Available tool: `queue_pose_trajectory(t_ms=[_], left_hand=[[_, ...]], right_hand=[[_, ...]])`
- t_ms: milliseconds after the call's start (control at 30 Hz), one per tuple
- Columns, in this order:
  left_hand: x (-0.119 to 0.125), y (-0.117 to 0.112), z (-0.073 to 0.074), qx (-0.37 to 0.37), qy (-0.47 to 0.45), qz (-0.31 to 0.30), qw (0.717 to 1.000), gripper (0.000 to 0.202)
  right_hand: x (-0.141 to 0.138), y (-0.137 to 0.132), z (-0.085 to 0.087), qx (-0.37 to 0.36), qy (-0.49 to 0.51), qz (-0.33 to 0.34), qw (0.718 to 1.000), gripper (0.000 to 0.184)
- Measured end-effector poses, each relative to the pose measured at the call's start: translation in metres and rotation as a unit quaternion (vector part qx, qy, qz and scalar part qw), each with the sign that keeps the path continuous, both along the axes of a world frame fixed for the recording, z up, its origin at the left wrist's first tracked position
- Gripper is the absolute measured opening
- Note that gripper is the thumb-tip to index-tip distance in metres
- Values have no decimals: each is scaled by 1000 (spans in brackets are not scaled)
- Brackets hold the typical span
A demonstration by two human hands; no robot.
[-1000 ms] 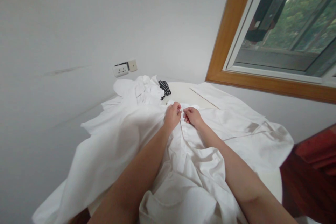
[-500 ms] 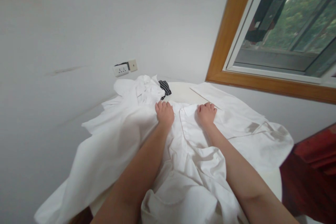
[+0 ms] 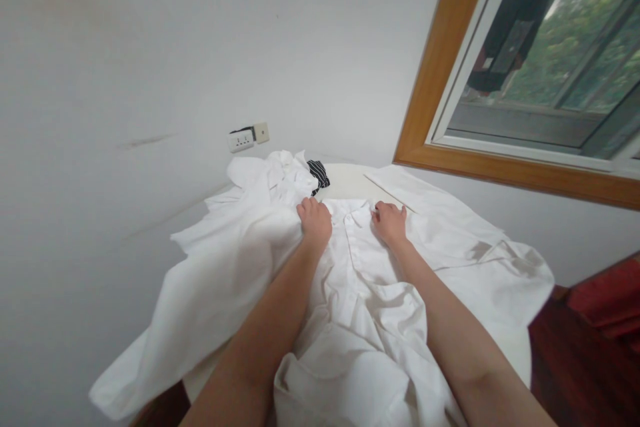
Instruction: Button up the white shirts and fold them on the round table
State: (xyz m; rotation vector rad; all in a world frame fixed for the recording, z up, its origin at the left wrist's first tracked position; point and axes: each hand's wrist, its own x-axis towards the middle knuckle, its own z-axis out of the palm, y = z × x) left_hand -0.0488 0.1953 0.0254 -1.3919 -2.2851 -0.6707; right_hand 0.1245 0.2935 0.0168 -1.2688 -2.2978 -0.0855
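A white garment with a buttoned front strip lies in front of me, its lower part bunched into loose folds. My left hand rests at the left of its top edge, fingers curled over the cloth. At the right of that edge, my right hand has its fingers bent in a pinch on the fabric, one finger slightly raised. A small button shows between the hands near the top. The cloth under both palms is hidden.
A pile of white clothing hangs over the left side of the pale round table. A black striped cloth lies behind it. More white cloth spreads to the right. A socket and a wood-framed window are beyond.
My right hand's fingers have shifted along the top edge into a pinch, with one finger lifted. My left hand stays in nearly the same place. The view has tilted slightly.
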Motion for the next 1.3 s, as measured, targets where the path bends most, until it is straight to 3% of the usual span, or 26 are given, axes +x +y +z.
queue_pose_trajectory(t_ms=[133,333,433,600,767,867,1033,1200,1300], left_hand=[[-1,2,23,-29,17,8,999,20],[-19,22,79,-9,129,-28,991,24],[-29,33,88,4,199,-56,978,25],[-36,43,64,-16,235,-102,966,30],[-13,38,34,-31,200,-151,968,32],[5,34,22,-76,146,-170,971,30],[8,27,-2,-145,54,-182,971,34],[-4,18,-28,-103,43,-211,971,40],[-4,13,-35,-97,29,-200,975,41]], right_hand=[[4,4,27,83,-17,32,996,19],[12,31,71,188,4,25,982,22],[8,47,77,209,26,23,977,28],[-15,60,53,157,11,-14,987,27],[-25,55,26,74,-26,-21,997,30],[-26,44,28,20,-31,41,998,38],[-28,16,26,-102,-96,167,976,30],[-28,-13,-3,-106,-113,182,971,39],[-26,-22,-16,-97,-127,167,973,47]])
